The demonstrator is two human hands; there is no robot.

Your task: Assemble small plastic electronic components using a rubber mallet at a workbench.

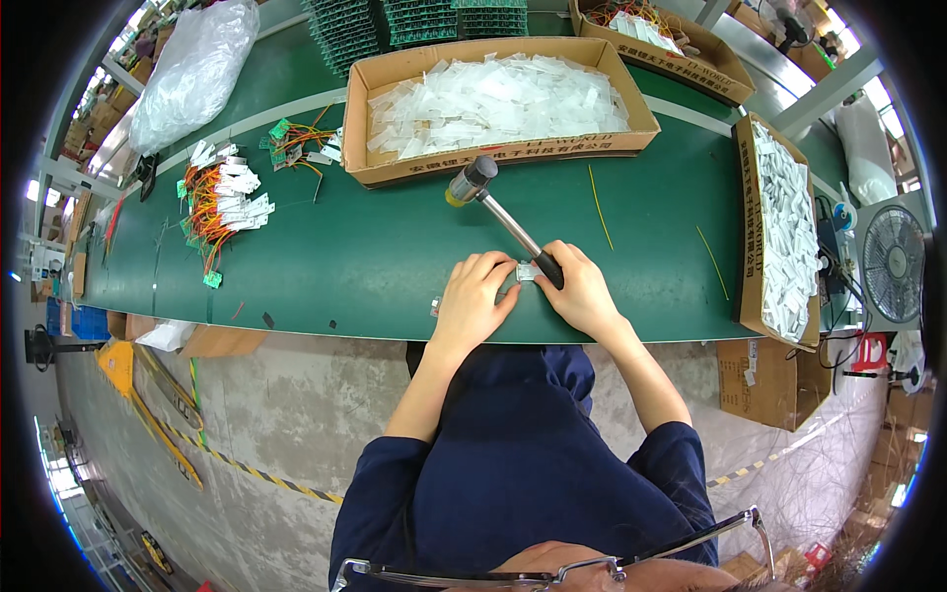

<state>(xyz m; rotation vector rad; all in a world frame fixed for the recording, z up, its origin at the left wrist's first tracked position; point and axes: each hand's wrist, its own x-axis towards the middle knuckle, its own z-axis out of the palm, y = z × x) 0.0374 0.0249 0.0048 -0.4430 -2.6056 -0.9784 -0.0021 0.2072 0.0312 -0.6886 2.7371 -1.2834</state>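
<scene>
Left hand (477,296) was bent inward over the table (375,261), fingertips at the left end of a small white piece (528,272); couldn't tell whether it pinched the piece or only steadied it. Right hand (582,291) was curled around the dark handle end of a mallet (510,223), with its fingertips close to the piece's right end; contact there unclear. The piece sat between both hands, near the table's front edge. Mallet slanted up and left, its head, dark and grey with a yellow face, pointing away from the person. Small pale bit (435,306) lay just left of the left hand, too small to identify. Beyond the mallet, a long cardboard box (353,128) was heaped with clear strips (503,99). At the right end of the table, another box (749,237) was full of white pieces (786,227). Well to the left lay a pile of wired parts (222,202), white with orange leads and green boards. Two thin yellow strips, one (601,207) nearer the long box, one (712,261) nearer the right-hand box, lay apart. Green board stacks (409,22) stood behind. A fan (893,261) was at far right.
</scene>
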